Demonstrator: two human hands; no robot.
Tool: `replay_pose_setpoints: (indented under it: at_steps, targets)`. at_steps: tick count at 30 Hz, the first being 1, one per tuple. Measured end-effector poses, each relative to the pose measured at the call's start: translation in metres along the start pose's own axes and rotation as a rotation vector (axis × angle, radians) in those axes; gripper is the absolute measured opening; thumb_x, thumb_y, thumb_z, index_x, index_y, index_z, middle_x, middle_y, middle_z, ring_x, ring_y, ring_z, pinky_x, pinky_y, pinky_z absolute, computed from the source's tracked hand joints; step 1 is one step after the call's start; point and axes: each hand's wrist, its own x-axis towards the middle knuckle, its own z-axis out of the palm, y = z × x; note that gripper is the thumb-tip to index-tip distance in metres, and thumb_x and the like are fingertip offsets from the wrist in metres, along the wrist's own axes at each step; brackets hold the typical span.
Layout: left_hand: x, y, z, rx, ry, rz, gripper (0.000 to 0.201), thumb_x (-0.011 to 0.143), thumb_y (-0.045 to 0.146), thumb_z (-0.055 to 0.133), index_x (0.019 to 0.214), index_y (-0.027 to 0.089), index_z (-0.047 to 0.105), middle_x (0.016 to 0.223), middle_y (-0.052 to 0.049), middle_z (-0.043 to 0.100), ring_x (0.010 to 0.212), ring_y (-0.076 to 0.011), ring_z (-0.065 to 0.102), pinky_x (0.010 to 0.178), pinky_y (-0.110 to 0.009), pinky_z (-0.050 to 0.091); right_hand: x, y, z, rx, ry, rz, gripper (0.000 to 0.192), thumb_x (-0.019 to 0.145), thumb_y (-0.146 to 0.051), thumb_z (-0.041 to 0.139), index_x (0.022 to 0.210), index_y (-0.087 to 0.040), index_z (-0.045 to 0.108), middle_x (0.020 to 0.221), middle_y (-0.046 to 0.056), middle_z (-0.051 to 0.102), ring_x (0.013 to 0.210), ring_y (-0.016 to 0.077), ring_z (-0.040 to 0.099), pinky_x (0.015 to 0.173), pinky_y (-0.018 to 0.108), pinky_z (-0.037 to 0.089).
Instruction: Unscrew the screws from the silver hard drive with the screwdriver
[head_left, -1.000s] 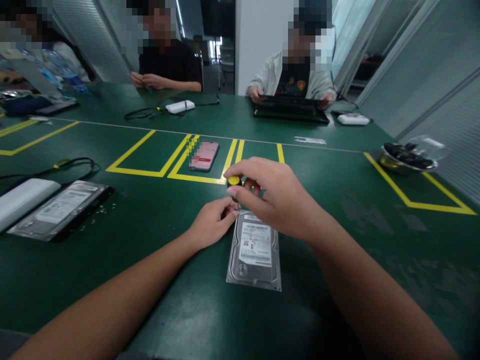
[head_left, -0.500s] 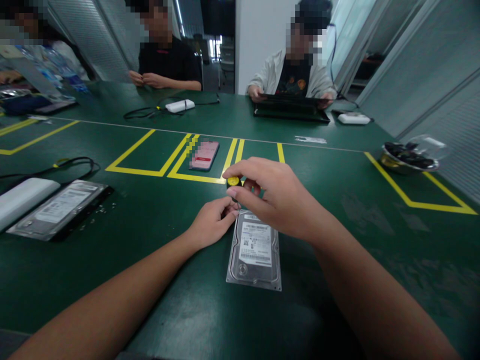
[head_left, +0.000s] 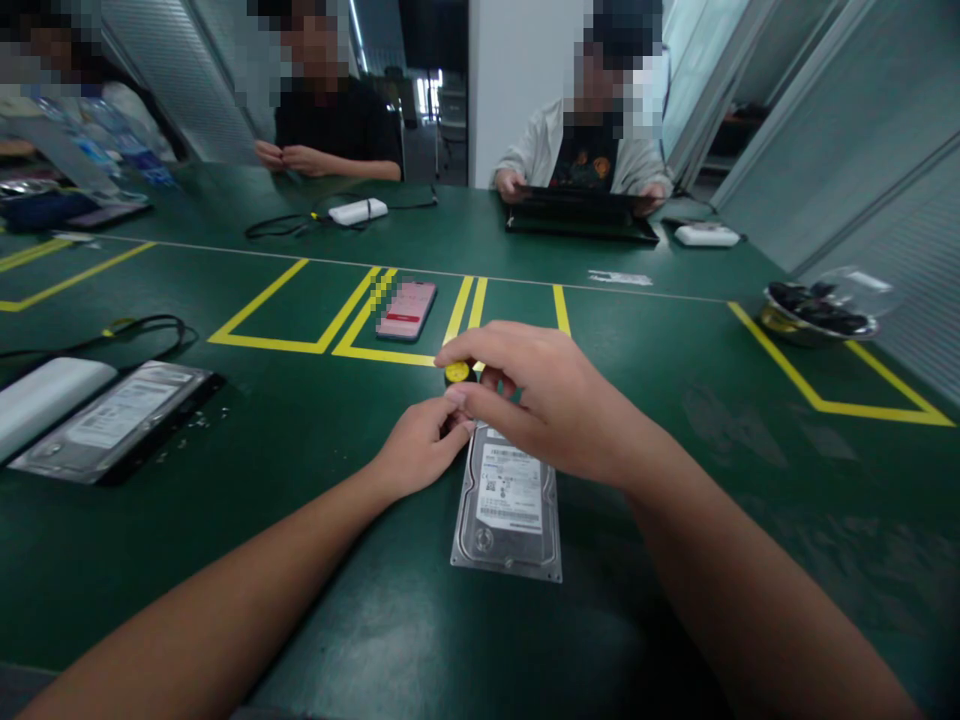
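A silver hard drive (head_left: 508,510) with a white label lies flat on the green table in front of me. My right hand (head_left: 536,395) is over its far end. Thumb and forefinger pinch the black, yellow-capped handle of a small screwdriver (head_left: 457,372), and the other fingers curl behind. The screwdriver's shaft and tip are hidden. My left hand (head_left: 426,445) is closed at the drive's far left corner, its thumb against the edge. The tips of its other fingers are partly hidden below the screwdriver handle.
On the left, another hard drive (head_left: 112,415) lies beside a white power bank (head_left: 56,400), with tiny loose bits (head_left: 199,425) nearby. A phone (head_left: 406,310) lies ahead within yellow tape. A bowl of dark items (head_left: 817,310) stands at right. Several people sit across the table, one holding a dark panel (head_left: 581,215).
My right hand and the screwdriver handle have shifted slightly left and down, and the handle now covers more of my left fingertips. The left hand and the drive stay nearly still.
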Motion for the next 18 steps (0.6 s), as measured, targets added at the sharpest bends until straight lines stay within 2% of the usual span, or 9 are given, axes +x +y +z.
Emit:
replay_pose_setpoints:
  at_steps: [9,18]
  targets:
    - [0.0001,0.0007,-0.0008,0.012,-0.002,-0.006,0.019,0.091,0.029,0.053,0.085,0.014,0.063,0.085,-0.005,0.068,0.079,-0.0210,0.062,0.069,-0.031,0.044,0.0002,-0.0010,0.0006,-0.002,0.012,-0.013,0.022,0.091,-0.020,0.056,0.108,-0.010,0.066,0.102,0.007,0.070,0.092,0.0170,0.062,0.081,0.027,0.043]
    - [-0.0001,-0.0008,0.0002,0.015,0.011,0.007,0.018,0.090,0.029,0.053,0.087,0.015,0.063,0.090,-0.006,0.069,0.084,-0.0224,0.063,0.073,-0.033,0.046,-0.0004,-0.0012,0.0004,-0.006,0.009,-0.006,0.021,0.091,-0.021,0.056,0.108,-0.012,0.065,0.104,0.006,0.070,0.094,0.0169,0.062,0.082,0.027,0.043]
